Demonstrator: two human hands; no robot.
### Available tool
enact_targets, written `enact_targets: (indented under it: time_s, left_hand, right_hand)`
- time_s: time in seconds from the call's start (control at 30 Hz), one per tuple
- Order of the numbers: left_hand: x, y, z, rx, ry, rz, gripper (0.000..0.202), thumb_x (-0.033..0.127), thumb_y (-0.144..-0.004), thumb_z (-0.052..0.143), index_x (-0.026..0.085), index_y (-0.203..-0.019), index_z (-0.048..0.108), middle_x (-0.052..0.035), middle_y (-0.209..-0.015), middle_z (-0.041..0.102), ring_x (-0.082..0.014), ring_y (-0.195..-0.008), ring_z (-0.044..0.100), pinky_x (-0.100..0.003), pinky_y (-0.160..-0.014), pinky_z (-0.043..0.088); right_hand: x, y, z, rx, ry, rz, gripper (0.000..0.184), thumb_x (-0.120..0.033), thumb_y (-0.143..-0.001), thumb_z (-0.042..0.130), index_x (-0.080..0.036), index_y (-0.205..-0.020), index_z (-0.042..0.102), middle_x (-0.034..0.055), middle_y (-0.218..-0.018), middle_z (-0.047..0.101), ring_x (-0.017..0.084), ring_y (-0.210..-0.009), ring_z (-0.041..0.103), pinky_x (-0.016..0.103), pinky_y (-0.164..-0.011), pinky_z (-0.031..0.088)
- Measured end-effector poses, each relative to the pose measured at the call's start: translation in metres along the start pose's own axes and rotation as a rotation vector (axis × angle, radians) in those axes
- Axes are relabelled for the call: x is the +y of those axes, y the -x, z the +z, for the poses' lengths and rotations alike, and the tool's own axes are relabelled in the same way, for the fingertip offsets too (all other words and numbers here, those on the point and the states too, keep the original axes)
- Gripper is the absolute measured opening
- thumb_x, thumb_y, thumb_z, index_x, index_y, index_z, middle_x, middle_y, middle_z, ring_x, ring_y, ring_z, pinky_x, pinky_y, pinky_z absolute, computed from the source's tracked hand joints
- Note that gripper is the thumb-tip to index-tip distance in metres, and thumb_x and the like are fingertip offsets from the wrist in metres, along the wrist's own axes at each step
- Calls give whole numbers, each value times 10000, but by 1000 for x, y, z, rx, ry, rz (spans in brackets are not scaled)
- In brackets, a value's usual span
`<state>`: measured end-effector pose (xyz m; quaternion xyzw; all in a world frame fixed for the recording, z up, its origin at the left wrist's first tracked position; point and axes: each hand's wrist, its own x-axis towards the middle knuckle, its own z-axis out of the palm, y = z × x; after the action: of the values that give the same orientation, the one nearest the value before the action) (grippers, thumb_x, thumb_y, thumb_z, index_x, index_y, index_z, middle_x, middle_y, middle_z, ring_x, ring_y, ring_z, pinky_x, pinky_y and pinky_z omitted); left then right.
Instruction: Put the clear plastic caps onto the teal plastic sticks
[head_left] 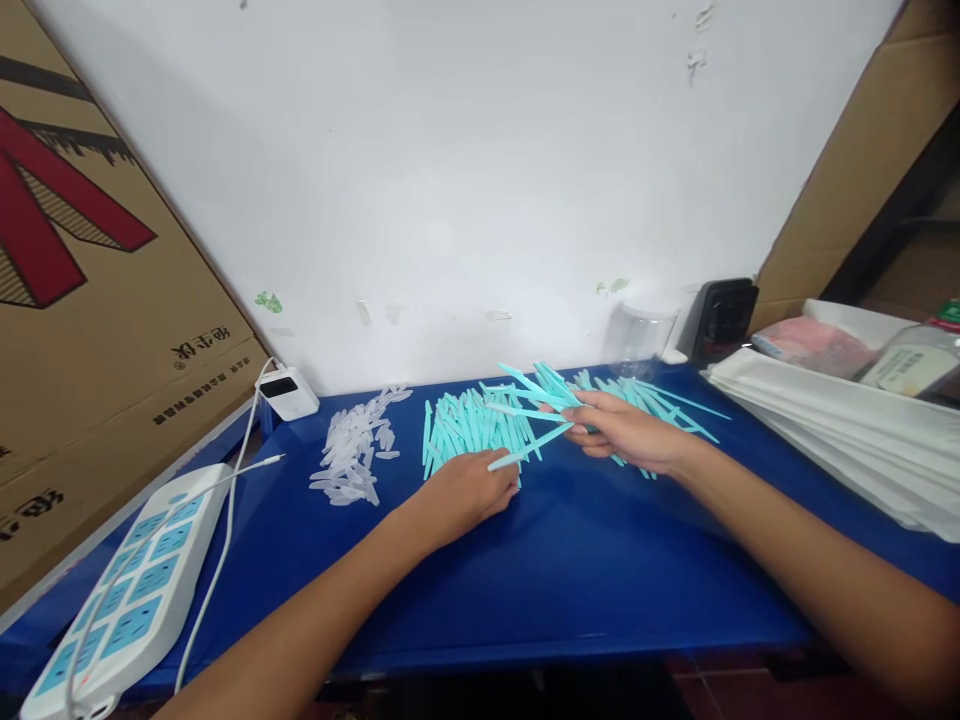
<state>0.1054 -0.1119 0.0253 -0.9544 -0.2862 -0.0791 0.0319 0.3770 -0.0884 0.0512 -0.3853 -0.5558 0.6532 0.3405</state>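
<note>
My right hand [626, 432] is closed round a fan of several thin teal plastic sticks [534, 392] held just above the blue table [570, 560]. My left hand [466, 490] rests on the table at the near edge of a pile of teal sticks [469, 425], its fingers curled on the end of one stick [525, 448]. A second heap of teal sticks [660, 402] lies behind my right hand. A pile of clear plastic caps [352, 455] lies to the left of the sticks.
A white power strip [131, 590] with a cable lies at the left edge, a white charger [287, 392] behind it. Cardboard boxes [90, 300] stand at the left. White flat bags [840, 430], a clear jar [637, 335] and a black device [724, 318] are at the right.
</note>
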Motion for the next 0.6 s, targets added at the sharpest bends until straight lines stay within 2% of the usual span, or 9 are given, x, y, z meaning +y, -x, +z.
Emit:
enact_targets:
  time_s: [0.1,0.17,0.3,0.4,0.47,0.53,0.6]
  left_hand:
    - [1,-2,6,27,-120,34,92,175,-997,501,174,-1001,593,-89,-952,679,-227,-864,649,-341,-755,511]
    - [3,-2,8,21,-134,23,89,160,-979,501,179,-1013,581,-84,-914,677,-227,-844,645,-336,-728,509]
    - [5,-1,6,68,6,-16,128,206,-1027,448,191,-1043,573,-77,-931,693,-209,-841,648,-315,-697,485]
    - [-1,0,0,197,225,-104,110,248,-1019,481,204,-1026,582,-72,-939,699,-200,-836,647,-322,-729,488]
    - [-10,1,-7,300,447,-245,97,295,-1003,536,212,-1008,586,-54,-883,703,-188,-789,648,-315,-711,491]
    - [-23,2,-14,438,732,-403,171,376,-1010,559,208,-1008,590,-62,-888,739,-182,-772,668,-309,-694,507]
    - [-35,2,-19,572,989,-501,274,459,-983,616,187,-996,592,-106,-957,781,-186,-756,688,-312,-668,526]
  right_hand:
    - [-1,0,-2,5,1,-5,252,-368,-910,690,-203,-1070,585,-83,-661,303,93,-546,201,258,-514,132]
    - [-2,1,-2,6,1,-14,258,-369,-906,697,-203,-1070,587,-80,-671,302,94,-551,205,261,-517,134]
    - [-5,2,-1,16,9,-5,265,-345,-895,706,-200,-1081,586,-73,-683,323,93,-556,198,265,-517,131]
    - [-4,3,-1,5,5,-2,240,-330,-908,689,-199,-1082,587,-78,-678,293,94,-559,194,264,-518,130]
    - [-4,3,-1,0,-2,-4,230,-330,-919,679,-199,-1082,584,-79,-679,286,95,-560,195,263,-519,134]
    - [-5,3,-1,-5,-2,0,238,-344,-922,679,-198,-1080,578,-79,-676,295,94,-555,192,262,-517,131]
    - [-6,4,-1,-25,-1,14,255,-364,-922,686,-195,-1076,572,-80,-669,302,92,-550,188,261,-513,123]
